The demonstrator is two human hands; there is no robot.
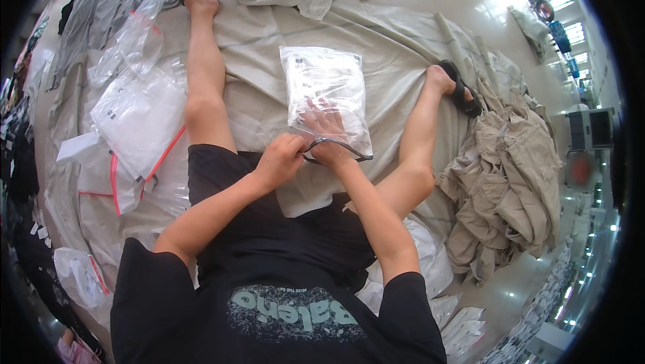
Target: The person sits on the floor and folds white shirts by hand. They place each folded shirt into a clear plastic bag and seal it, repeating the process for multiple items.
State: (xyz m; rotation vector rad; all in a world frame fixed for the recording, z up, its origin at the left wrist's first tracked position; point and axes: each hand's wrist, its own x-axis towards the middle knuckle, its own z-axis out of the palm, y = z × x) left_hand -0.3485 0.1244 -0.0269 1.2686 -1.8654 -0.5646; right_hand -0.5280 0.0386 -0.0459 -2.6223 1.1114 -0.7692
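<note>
Clear bag (pixel 327 85) — dark print (pixel 299 63) upper left | left hand (pixel 281 157) clamped on dark rim (pixel 351 146) — right hand (pixel 326 137) inside, fingers apart

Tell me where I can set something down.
Bare cloth lies between the left leg and the middle bag, and between that bag and the right leg. Crowded: plastic bags outside the left leg, tan clothes outside the right.

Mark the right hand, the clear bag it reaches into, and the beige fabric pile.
Right hand (pixel 328 135), head view: back of hand.
Clear bag (pixel 326 85), head view: upper face's middle.
Beige fabric pile (pixel 505 186), head view: its middle.
</note>
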